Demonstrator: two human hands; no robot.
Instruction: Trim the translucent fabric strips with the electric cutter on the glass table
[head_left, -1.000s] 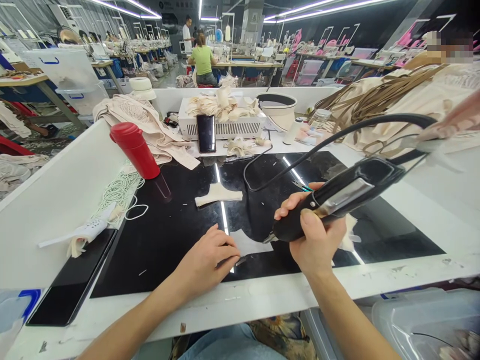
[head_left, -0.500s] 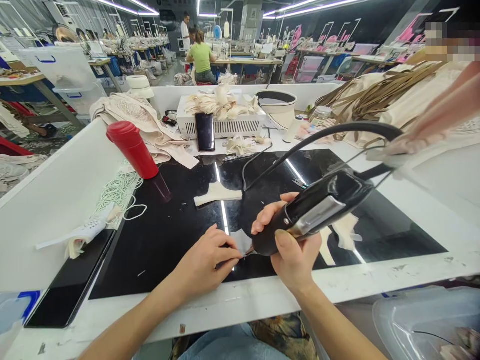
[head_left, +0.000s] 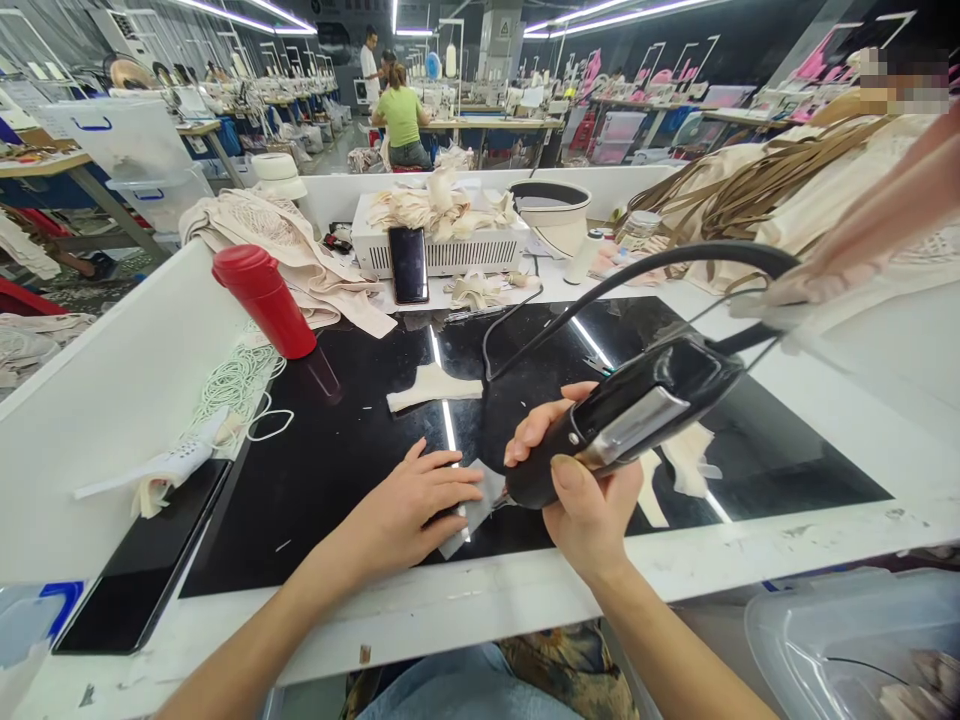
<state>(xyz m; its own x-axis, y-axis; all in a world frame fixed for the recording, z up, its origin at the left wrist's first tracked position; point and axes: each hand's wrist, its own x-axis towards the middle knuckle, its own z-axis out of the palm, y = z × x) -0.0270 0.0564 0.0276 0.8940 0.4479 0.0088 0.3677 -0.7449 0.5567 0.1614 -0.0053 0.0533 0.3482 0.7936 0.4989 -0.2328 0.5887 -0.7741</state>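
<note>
- On the shiny black mat (head_left: 345,500), near its front edge, one pale patch (head_left: 480,512) lies partly under the left hand (head_left: 420,498).
- The left hand clamps nothing: its fingers are slightly apart and rest flat on the patch.
- The right hand (head_left: 592,500) is wrapped round one black tool (head_left: 652,410), thumb against its side. The tool's one metal tip (head_left: 501,502) points at the patch, close to the left fingertips; whether tip and patch touch is too small to tell.
- The tip could catch a left finger, I judge, because the two are so near.
- The patch could skid or crease if the left fingers press too lightly on so smooth a mat.
- A tug on the thick cord (head_left: 705,251), beside what looks like another person's blurred arm (head_left: 892,210), could jerk the tip aside.
- Counted: three cream cloth pieces (head_left: 435,385) on the mat, one behind the hands and two right of the tool; one red cup (head_left: 262,300); one phone (head_left: 408,265), standing before one white box (head_left: 480,250).
</note>
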